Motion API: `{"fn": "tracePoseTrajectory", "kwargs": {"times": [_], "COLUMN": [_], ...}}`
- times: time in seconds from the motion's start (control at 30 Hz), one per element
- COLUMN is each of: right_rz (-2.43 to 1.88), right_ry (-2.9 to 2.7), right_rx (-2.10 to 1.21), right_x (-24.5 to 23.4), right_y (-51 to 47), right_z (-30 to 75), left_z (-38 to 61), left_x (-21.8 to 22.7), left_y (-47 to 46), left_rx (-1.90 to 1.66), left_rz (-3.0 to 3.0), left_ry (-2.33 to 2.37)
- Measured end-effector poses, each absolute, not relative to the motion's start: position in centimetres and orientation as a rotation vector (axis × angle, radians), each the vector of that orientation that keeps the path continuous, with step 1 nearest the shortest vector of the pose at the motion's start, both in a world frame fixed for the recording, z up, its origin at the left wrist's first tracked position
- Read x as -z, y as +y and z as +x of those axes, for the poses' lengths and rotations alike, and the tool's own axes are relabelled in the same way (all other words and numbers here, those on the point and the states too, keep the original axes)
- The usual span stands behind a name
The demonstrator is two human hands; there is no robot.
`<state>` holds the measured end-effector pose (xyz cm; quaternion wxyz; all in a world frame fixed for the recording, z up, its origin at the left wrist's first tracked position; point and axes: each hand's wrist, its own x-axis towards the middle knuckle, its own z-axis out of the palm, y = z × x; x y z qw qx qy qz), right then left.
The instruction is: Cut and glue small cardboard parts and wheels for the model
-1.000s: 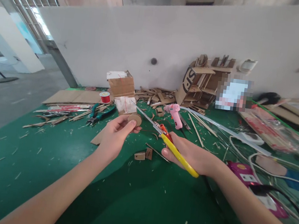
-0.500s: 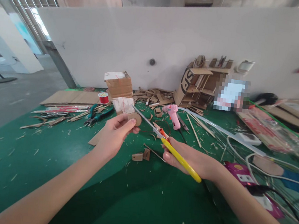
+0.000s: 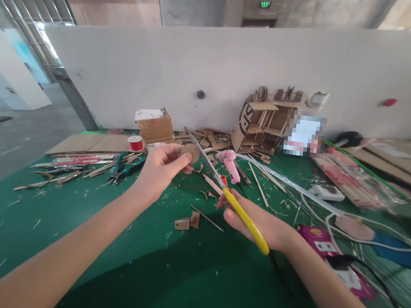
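Observation:
My left hand [image 3: 164, 169] pinches a small round piece of cardboard [image 3: 190, 155] between thumb and fingers, its flat face towards me. Wrapped around long-bladed scissors [image 3: 244, 218] with a yellow handle is my right hand [image 3: 254, 215]. The blades point up and left, close beside the disc's right edge; I cannot tell whether they touch it. Below the hands, two small cardboard pieces [image 3: 182, 223] and a thin stick [image 3: 207, 217] lie on the green table [image 3: 129, 284]. A pink hot glue gun [image 3: 229, 164] lies just beyond the blades.
At the left are pliers [image 3: 127, 165], a red spool [image 3: 135, 143] and scraps. A cardboard box [image 3: 155, 125] and a small cardboard shelf [image 3: 253, 127] stand by the white wall [image 3: 133, 70]. Cables and a purple power strip [image 3: 358, 282] lie at right.
The whole view has shifted slightly, so the background sits lower and further left. The scissors' blades now lie alongside the disc's right side, reaching past it. Both hands keep their holds.

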<state>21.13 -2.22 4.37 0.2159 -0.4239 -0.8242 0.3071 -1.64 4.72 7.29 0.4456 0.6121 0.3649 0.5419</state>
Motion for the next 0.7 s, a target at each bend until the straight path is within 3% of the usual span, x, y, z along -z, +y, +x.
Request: {"fn": "tracePoseTrajectory", "kwargs": {"times": [0.7], "right_rz": [-1.381], "right_ry": [-2.148], "right_rx": [-0.818], "right_x": [-3.2], "right_y": [-1.9], "right_z": [20.0], "left_z": [-2.5], "left_x": [-6.1], "left_y": [5.4], "left_rx": [-1.310], "left_rz": [1.613], "left_ry": [0.836]}}
